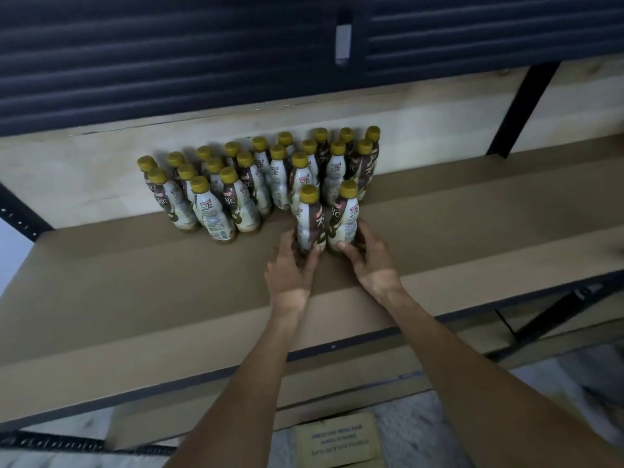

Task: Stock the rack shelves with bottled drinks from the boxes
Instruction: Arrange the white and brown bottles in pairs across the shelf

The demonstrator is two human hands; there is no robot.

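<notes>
Bottled drinks (248,187) are standing in a tight cluster at the back of the rack shelf (135,282), pressed close to its rear panel. Their waisted plastic bodies are wearing glossy brown-and-cream sleeves, and ribbed mustard-yellow screw caps are topping each one. Two more of the same kind are standing upright and touching each other just in front of the right half of the cluster. The left hand (290,268) is curling its fingers and thumb around the base of the left bottle (308,219), while the right hand (369,261) is gripping the base of the right bottle (344,217), thumb lying across the front. Fingers are hiding both bottoms, so whether they are resting on the board cannot be told. The shelf itself is showing as a flat, matte brown board edged at the front by a thin dark metal rail, with bare space lying to either side of the bottles. A pale wood-grain panel (84,170) is rising behind the cluster, and a black metal upright (521,109) is slanting across it at the right, well apart from the bottles. A dark ribbed shutter (169,62) is filling the wall above. Below the front rail, a cardboard box (337,440) with blurred blue print is sitting on a pale floor, between the two bare forearms
</notes>
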